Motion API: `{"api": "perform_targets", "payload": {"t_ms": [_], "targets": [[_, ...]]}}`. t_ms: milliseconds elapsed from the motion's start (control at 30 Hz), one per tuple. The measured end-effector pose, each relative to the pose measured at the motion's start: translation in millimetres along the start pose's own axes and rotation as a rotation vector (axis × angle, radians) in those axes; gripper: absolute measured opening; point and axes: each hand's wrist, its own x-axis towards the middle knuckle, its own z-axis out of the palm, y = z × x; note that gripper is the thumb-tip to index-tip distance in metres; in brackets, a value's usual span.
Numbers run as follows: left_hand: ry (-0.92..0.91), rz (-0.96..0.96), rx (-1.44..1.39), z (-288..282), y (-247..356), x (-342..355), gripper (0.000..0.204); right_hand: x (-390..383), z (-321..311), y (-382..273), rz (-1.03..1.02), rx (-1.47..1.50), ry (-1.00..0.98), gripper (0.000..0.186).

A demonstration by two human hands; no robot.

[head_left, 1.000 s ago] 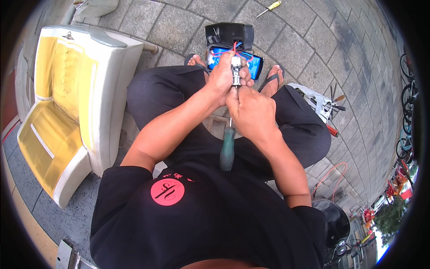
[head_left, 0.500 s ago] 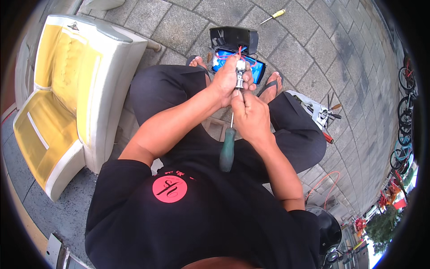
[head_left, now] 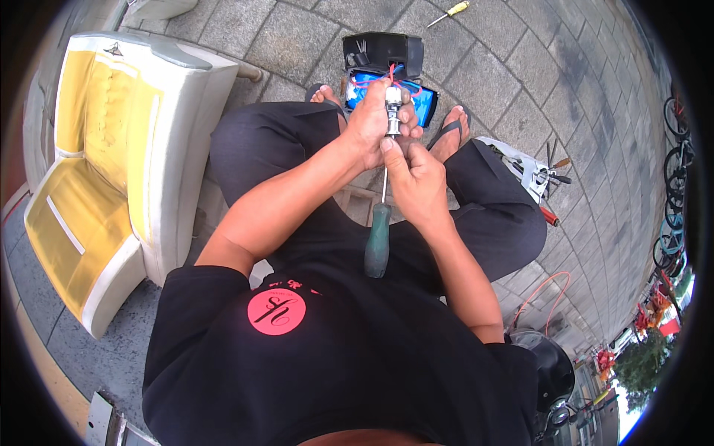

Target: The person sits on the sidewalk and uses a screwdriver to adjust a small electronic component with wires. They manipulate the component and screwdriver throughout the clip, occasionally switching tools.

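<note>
Grey stone paving point(head_left: 520, 89) under everything. Yellow-and-white seat point(head_left: 115, 171) stands at your left. Black case point(head_left: 401, 52) sits open on the paving at the far side, between and just beyond your feet; blue pack point(head_left: 422, 108) lies against its near side, red wires running over it. White bundle point(head_left: 529, 178) with several tools is to the right, just beside your right knee.

Your left hand point(head_left: 370, 123) has its fingers wrapped round the silver fitting, closed on it. Your right hand point(head_left: 420, 182) is just nearer, fingers closed with thumb and forefinger on the shaft of the green-handled screwdriver point(head_left: 378, 241); handle points near, toward your lap, tip hidden. Yellow-handled screwdriver point(head_left: 456, 9) lies far off on the paving, well apart. Smallest: silver fitting point(head_left: 393, 119), in your left hand, centered over your lap's far side, at the screwdriver's far end.
</note>
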Motion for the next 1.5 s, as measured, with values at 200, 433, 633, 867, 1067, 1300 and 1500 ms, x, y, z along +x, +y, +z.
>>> {"api": "perform_targets", "payload": {"t_ms": [200, 433, 633, 867, 1067, 1300, 1500], "targets": [[0.014, 0.008, 0.025, 0.7, 2.3, -0.6, 0.041, -1.3, -0.1, -15.0, -0.062, -0.152, 0.052, 0.037], [0.005, -0.019, 0.043, 2.1, 1.4, -0.8, 0.041, 4.6, 1.5, -6.4, -0.048, -0.034, -0.024, 0.037], [0.03, -0.017, 0.036, 1.4, 0.9, 1.2, 0.042, 2.0, -0.9, -11.4, -0.086, -0.163, 0.033, 0.04], [-0.002, -0.046, 0.02, 2.1, 1.2, -1.3, 0.042, 0.9, 4.7, -2.3, -0.012, 0.022, 0.009, 0.04], [0.0, -0.054, 0.069, 3.6, 4.2, -1.0, 0.041, 5.8, -4.0, -8.4, -0.044, -0.058, -0.055, 0.042], [-0.079, -0.109, -0.008, -5.4, 4.6, 0.7, 0.047, 20.6, -41.5, -18.6, -0.032, -0.225, -0.255, 0.056], [-0.055, -0.107, 0.13, -0.2, 11.1, -3.0, 0.054, 66.5, -59.7, -11.8, 0.2, -0.029, -0.258, 0.067]]}}
